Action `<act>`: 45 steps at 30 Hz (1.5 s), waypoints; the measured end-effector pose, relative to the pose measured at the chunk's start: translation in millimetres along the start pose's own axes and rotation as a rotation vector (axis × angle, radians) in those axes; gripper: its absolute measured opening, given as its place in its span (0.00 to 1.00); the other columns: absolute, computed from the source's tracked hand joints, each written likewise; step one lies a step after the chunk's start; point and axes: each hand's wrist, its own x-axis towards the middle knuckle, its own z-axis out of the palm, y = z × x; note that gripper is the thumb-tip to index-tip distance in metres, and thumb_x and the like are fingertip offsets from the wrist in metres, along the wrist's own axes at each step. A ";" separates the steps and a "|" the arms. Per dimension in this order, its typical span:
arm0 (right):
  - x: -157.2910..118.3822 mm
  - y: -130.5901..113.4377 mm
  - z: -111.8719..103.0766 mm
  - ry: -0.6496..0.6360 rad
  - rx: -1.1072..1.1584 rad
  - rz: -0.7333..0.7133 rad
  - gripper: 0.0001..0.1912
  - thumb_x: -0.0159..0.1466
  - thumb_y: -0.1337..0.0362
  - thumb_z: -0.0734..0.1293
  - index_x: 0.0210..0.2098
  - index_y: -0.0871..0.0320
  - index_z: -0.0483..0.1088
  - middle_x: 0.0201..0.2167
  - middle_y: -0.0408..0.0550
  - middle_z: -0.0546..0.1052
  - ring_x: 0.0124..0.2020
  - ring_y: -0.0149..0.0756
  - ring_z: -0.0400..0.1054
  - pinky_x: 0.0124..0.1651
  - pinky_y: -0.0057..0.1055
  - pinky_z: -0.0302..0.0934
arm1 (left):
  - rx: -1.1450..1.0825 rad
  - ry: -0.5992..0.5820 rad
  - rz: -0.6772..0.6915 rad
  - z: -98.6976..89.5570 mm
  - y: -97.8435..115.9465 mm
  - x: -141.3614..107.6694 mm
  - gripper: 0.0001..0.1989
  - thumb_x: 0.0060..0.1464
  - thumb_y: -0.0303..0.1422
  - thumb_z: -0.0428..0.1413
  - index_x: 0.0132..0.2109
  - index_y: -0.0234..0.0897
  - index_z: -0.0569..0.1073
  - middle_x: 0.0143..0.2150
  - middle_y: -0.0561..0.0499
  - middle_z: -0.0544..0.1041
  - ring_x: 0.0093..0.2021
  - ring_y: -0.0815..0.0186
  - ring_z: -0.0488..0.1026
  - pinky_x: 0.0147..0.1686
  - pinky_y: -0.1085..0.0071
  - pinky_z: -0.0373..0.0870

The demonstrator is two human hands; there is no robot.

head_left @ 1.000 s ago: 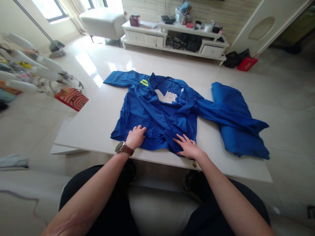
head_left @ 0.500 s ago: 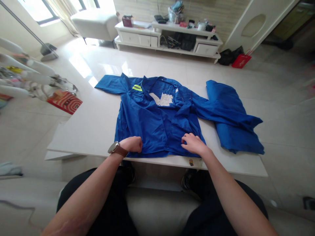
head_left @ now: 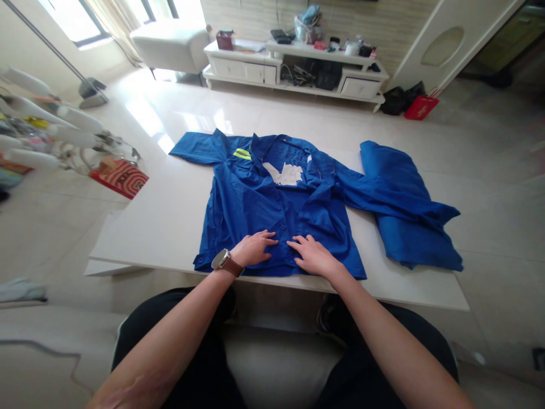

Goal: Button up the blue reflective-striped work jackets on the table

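A blue work jacket (head_left: 251,199) lies front side up on a white table, its collar away from me and its hem along the near edge. Yellow-green reflective strips mark its chest, and a white patch (head_left: 290,174) shows inside the open neck. My left hand (head_left: 254,248), with a watch on the wrist, rests on the lower front, fingers spread. Just across the button line, my right hand (head_left: 313,254) lies on the other front panel, fingers also apart. One sleeve reaches over a folded blue garment (head_left: 394,227) on the right.
The white table (head_left: 140,227) ends just before my knees. To the left stand a red patterned bag (head_left: 121,179) and a rack with white rods. Beyond the shiny floor are a white TV cabinet (head_left: 242,69), a pale stool (head_left: 172,48) and a red bag (head_left: 421,107).
Both hands have moved inward toward the button line, and their curled fingers have spread out. The jacket's lower corners now lie wider and flatter at the hem.
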 end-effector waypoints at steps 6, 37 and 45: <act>0.5 -8.9 -3.8 -0.105 0.150 -0.186 0.32 0.65 0.63 0.64 0.69 0.53 0.64 0.65 0.55 0.69 0.62 0.48 0.65 0.64 0.42 0.61 | -0.004 0.021 -0.008 -13.4 -2.3 -3.5 0.14 0.60 0.37 0.57 0.50 0.44 0.82 0.58 0.47 0.79 0.59 0.56 0.73 0.62 0.63 0.65; 17.4 -10.6 -7.5 0.109 -0.033 -0.019 0.12 0.68 0.70 0.60 0.45 0.55 0.74 0.46 0.50 0.77 0.47 0.40 0.73 0.47 0.31 0.61 | -0.062 -0.028 -0.152 -9.6 6.5 -5.3 0.20 0.59 0.35 0.59 0.58 0.44 0.79 0.54 0.41 0.82 0.52 0.51 0.80 0.49 0.63 0.74; 11.8 -11.8 -10.9 0.044 0.076 -0.064 0.10 0.66 0.70 0.63 0.42 0.53 0.75 0.45 0.47 0.80 0.46 0.38 0.73 0.44 0.29 0.58 | -0.089 0.031 -0.214 -13.5 15.6 -6.1 0.09 0.58 0.35 0.59 0.41 0.42 0.83 0.44 0.45 0.84 0.45 0.56 0.81 0.42 0.67 0.72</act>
